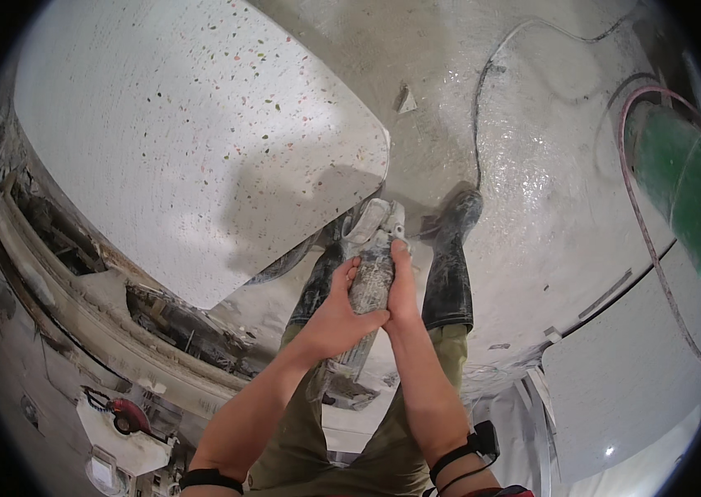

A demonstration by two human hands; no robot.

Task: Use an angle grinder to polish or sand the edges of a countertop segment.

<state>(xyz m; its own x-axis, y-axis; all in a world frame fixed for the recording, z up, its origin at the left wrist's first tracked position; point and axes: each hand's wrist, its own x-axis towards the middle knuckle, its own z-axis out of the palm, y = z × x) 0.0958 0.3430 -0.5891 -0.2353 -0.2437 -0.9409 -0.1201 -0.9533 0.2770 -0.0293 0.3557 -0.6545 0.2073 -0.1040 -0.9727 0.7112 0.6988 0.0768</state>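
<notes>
A dust-caked angle grinder is held between my two hands, its head and whitish guard pointing away from me. My left hand wraps the body from the left, thumb lying across it. From the right, my right hand grips the same body, with its thumb up near the head. The rear of the tool runs back below my wrists, between my legs. Just left of the grinder's head lies the corner of a large white slab speckled with red, green and dark chips.
My black boots stand on a wet, grey floor. A dark cable or hose runs from near the right boot. Farther right are a reddish hose and a green object. A red power tool sits lower left.
</notes>
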